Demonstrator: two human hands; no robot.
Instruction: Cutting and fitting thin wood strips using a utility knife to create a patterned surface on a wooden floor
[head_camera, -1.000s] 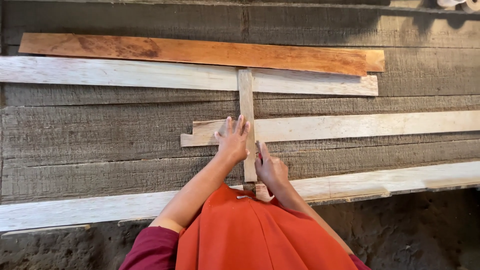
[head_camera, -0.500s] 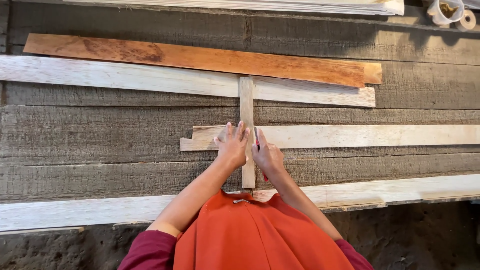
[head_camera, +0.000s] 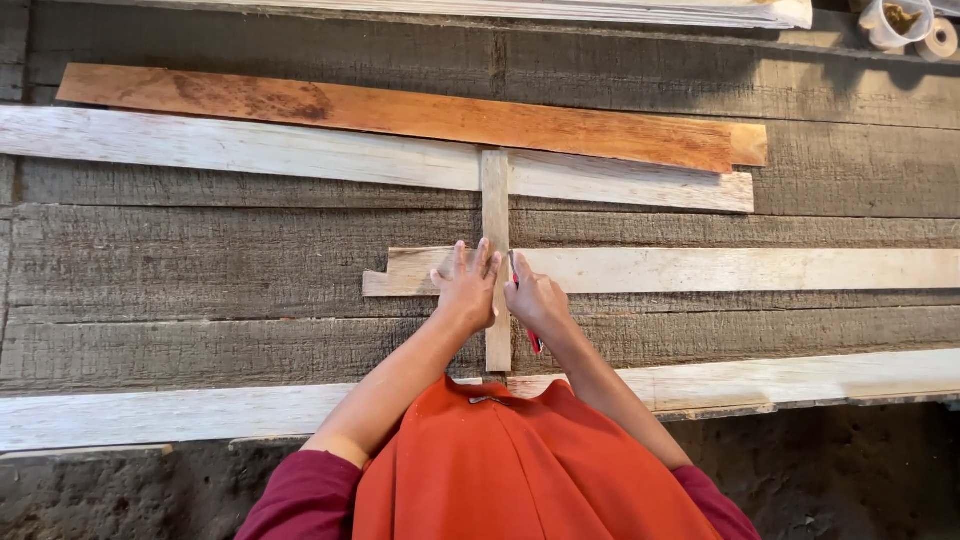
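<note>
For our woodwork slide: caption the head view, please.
Left hand pressing a vertical slat across a pale board, right hand holding a red pencil beside it.

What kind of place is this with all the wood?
Probably a rough woodworking spot. Pale planks and a reddish board lie across weathered grey boards, bare earth below. The right hand holds a red pencil.

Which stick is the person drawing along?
Start at the long reddish board near the top. Below it, pale strips lie sideways. The one you want is the narrow strip crossing them, under the left hand. It alone runs up and down, with the right hand's red pencil beside it.
</note>
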